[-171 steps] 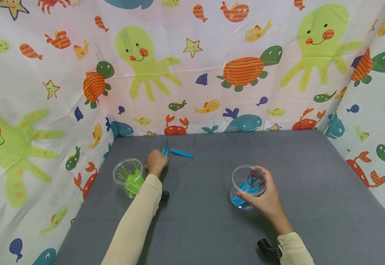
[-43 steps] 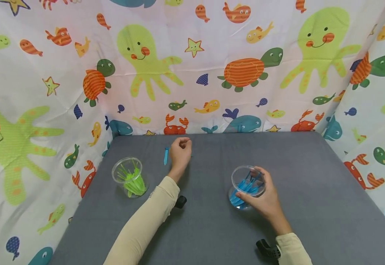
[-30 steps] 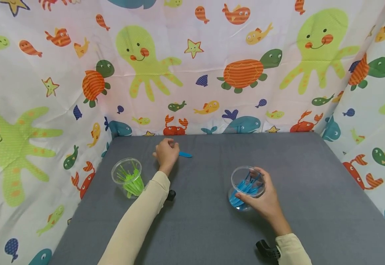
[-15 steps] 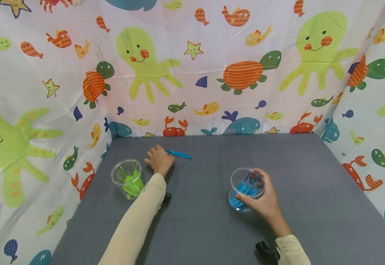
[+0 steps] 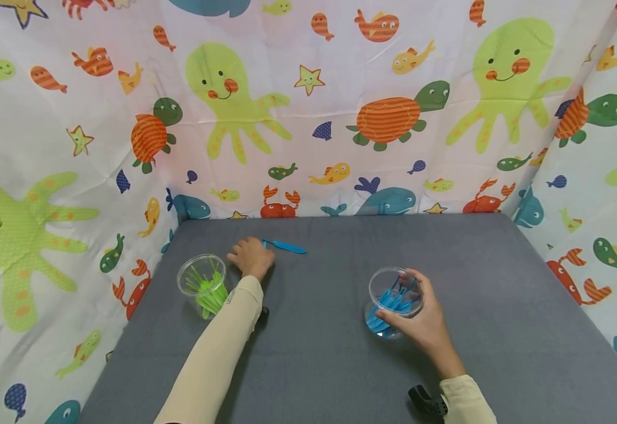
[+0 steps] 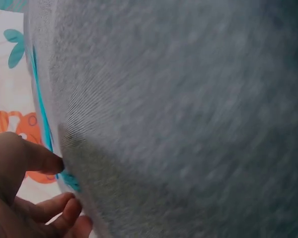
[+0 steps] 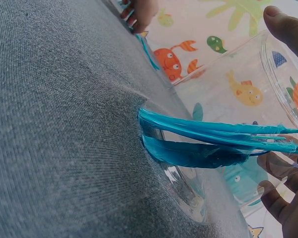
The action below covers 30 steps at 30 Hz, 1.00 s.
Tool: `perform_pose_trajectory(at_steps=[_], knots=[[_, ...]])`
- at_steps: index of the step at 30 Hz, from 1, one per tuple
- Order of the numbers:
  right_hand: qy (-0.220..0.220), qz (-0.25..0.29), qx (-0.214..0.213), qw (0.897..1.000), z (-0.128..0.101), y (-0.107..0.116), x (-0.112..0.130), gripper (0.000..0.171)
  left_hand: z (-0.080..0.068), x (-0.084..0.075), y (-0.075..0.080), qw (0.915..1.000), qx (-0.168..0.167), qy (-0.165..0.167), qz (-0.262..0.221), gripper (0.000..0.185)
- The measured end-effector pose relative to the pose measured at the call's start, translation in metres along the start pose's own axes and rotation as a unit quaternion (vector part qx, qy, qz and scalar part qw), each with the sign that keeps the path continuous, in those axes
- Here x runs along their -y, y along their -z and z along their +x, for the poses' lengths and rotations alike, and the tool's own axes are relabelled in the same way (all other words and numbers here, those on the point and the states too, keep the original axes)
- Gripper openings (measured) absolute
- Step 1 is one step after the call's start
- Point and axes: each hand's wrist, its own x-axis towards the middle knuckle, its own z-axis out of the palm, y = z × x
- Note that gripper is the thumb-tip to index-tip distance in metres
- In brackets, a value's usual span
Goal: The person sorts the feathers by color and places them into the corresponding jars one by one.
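My left hand (image 5: pixel 251 258) lies low over the back left of the table, relaxed fingers spread. A blue feather (image 5: pixel 289 247) rests on the cloth to its right, and the tip of a second blue feather (image 5: pixel 264 243) peeks out beside the hand, mostly hidden under it. In the left wrist view, blue shows between the thumb (image 6: pixel 52 161) and fingers, with a gap around it. My right hand (image 5: pixel 429 321) grips a clear plastic cup (image 5: pixel 386 272) standing on the table. Several blue feathers (image 7: pixel 198 148) lean inside that cup.
Another clear cup (image 5: pixel 185 274) holding several green feathers (image 5: pixel 213 297) stands left of my left forearm. Grey cloth covers the table (image 5: pixel 319 353). A sea-animal printed curtain (image 5: pixel 308 118) rises along the back and both sides.
My left hand has gone from the right-lying feather back leftward over the other one, and its curled fingers have spread. The right hand and its cup have stayed put.
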Motion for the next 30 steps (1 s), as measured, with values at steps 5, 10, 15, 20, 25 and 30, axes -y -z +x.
perform_pose_trajectory(at_steps=[5,10,15,20,25,30], knots=[[-0.001,0.003,-0.001,1.0,0.0,-0.001,0.0,0.099,0.003,0.0,0.003,0.9988,0.027,-0.02,0.037,0.051],[0.003,0.001,-0.003,1.0,0.0,0.0,0.001,0.099,0.005,0.0,0.003,0.9975,0.031,-0.033,0.054,0.033],[0.005,0.0,-0.002,1.0,0.0,-0.001,0.001,0.098,0.004,-0.001,0.007,0.997,0.028,-0.043,0.058,0.023],[0.003,-0.005,-0.001,1.0,0.0,-0.001,-0.001,0.099,0.002,-0.001,0.014,0.9969,0.024,-0.049,0.057,0.02],[0.005,-0.001,-0.001,1.0,0.0,-0.001,-0.003,0.099,0.0,0.0,0.02,0.9976,0.012,-0.047,0.05,0.016],[0.002,0.001,0.001,1.0,0.0,0.0,-0.002,0.099,-0.005,-0.001,0.022,0.9984,-0.002,-0.05,0.028,0.008]])
